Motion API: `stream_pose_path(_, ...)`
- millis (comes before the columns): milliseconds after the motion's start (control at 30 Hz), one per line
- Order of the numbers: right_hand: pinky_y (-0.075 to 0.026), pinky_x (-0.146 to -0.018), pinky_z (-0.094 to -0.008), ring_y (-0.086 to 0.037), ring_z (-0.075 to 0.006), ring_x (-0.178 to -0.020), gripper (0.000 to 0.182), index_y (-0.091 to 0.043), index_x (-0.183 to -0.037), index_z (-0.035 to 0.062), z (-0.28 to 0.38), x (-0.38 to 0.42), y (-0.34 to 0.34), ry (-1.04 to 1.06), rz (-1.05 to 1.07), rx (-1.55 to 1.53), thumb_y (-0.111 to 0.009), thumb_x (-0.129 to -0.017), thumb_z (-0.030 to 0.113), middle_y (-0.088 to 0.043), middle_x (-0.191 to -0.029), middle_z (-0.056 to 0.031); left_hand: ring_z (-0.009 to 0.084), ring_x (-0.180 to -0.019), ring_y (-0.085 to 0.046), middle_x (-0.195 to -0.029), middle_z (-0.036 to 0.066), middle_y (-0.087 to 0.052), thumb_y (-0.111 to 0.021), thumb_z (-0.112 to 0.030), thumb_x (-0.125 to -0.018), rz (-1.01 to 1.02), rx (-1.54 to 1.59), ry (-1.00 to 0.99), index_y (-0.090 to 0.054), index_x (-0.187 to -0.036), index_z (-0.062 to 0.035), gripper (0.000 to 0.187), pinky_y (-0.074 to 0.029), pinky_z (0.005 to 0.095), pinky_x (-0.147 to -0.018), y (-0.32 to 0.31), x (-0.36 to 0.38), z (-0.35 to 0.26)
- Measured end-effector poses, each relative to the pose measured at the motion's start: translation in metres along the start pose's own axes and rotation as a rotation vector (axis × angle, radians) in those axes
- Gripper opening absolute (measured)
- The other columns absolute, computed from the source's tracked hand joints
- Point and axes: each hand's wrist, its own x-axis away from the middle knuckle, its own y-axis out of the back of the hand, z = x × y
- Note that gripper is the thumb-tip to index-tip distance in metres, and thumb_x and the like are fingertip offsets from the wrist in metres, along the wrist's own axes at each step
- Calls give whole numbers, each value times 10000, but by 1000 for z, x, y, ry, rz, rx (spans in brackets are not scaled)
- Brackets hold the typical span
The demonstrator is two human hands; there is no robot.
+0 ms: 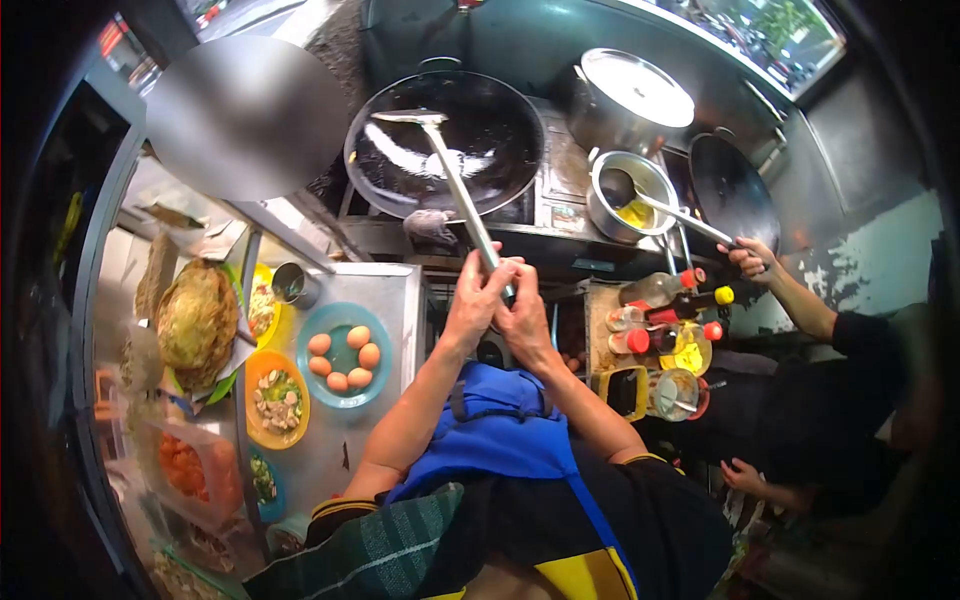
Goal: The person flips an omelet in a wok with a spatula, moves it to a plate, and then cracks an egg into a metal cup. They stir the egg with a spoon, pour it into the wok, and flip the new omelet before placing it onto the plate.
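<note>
My left hand (472,305) is closed around the grip end of a long metal wok spatula (459,190), in front of my blue apron (490,395). Beside it, my right hand (526,318) has its fingers wrapped on the same handle, and the two hands touch. The spatula slants away from me, its flat blade over the large black wok (505,120). Oil sheen and bright reflections show inside the wok. A folded cloth (430,222) wraps the wok's near handle.
At right, another person's hand (752,258) holds a ladle (690,217) in a pot (607,215). A lidded stockpot (610,110) stands behind. Sauce bottles (655,290) crowd a shelf. On the left counter are a plate (310,385) of eggs and an orange bowl (270,440).
</note>
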Motion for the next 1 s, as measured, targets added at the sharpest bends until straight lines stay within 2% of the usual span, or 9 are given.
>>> stream_pose_path(200,-505,-833,-308,-607,-167,-960,435,-441,-1365,7,-8,-24,7,-12,54,-320,-585,-961,84,-613,-1078,-113,174,-1192,-551,-1288,145,-586,-618,-319,-989,34,-126,-61,-381,-1457,13,621,-425,307,-1028,14,6,-6)
stream_pose_path(400,-387,-1068,-352,-520,-238,-1262,452,-484,-1402,12,9,-64,39,189,87,193,-537,-957,76,-551,-1361,-160,143,-1056,-635,-1174,100,-676,-619,-279,-989,-78,-240,-37,-552,-1332,-8,443,-500,286,-926,53,49,20)
stream_pose_path(467,-436,-989,-332,-571,-213,-1152,473,-471,-1423,16,33,-59,40,-180,148,-47,-556,-963,89,-578,-1303,-123,142,-1020,-651,-1117,81,-697,-643,-273,-971,-134,-313,-41,-613,-1255,-15,385,-511,298,-897,64,73,27)
stream_pose_path(533,-252,-465,-184,-338,6,-570,504,-466,-1447,94,-22,-60,35,135,111,-72,-596,-965,166,-475,-835,64,140,-1003,-652,-1085,84,-704,-655,-262,-958,-198,-392,-12,-632,-1216,-8,363,-513,305,-884,74,92,10)
stream_pose_path(733,-261,-478,-170,-344,16,-591,485,-475,-1440,77,-11,-74,30,-97,158,-132,-570,-966,116,-481,-945,38,197,-957,-599,-1117,102,-626,-698,-150,-873,-945,-805,-342,-585,-1186,-52,347,-507,320,-781,178,98,7)
stream_pose_path(800,-458,-839,-288,-558,-152,-962,467,-486,-1412,35,-48,-95,21,113,141,22,-563,-957,108,-567,-1151,-88,354,-1157,-521,-1250,161,-560,-681,-162,-854,-1043,-1107,-454,-518,-1268,-51,458,-402,456,-1006,220,86,-14)
stream_pose_path(833,-378,-1015,-335,-495,-224,-1174,463,-481,-1404,31,-38,-98,16,228,130,119,-557,-957,121,-551,-1258,-153,407,-1178,-496,-1245,194,-553,-705,-185,-824,-1070,-1210,-489,-496,-1309,-59,542,-367,501,-1037,238,79,-24)
stream_pose_path(933,-482,-859,-391,-635,-317,-890,450,-507,-1377,89,-31,-124,-1,22,139,367,-573,-935,147,-651,-983,-197,435,-1282,-420,-1395,257,-424,-793,-351,-735,-1258,-1344,-283,-497,-1383,-177,733,-352,530,-1066,294,41,-22)
stream_pose_path(1000,-481,-911,-463,-632,-388,-1072,456,-504,-1371,120,-79,-151,-18,234,75,420,-572,-921,118,-647,-1140,-232,439,-1307,-407,-1443,243,-373,-799,-403,-727,-1273,-1335,-115,-545,-1347,-225,694,-349,528,-1076,300,29,-32)
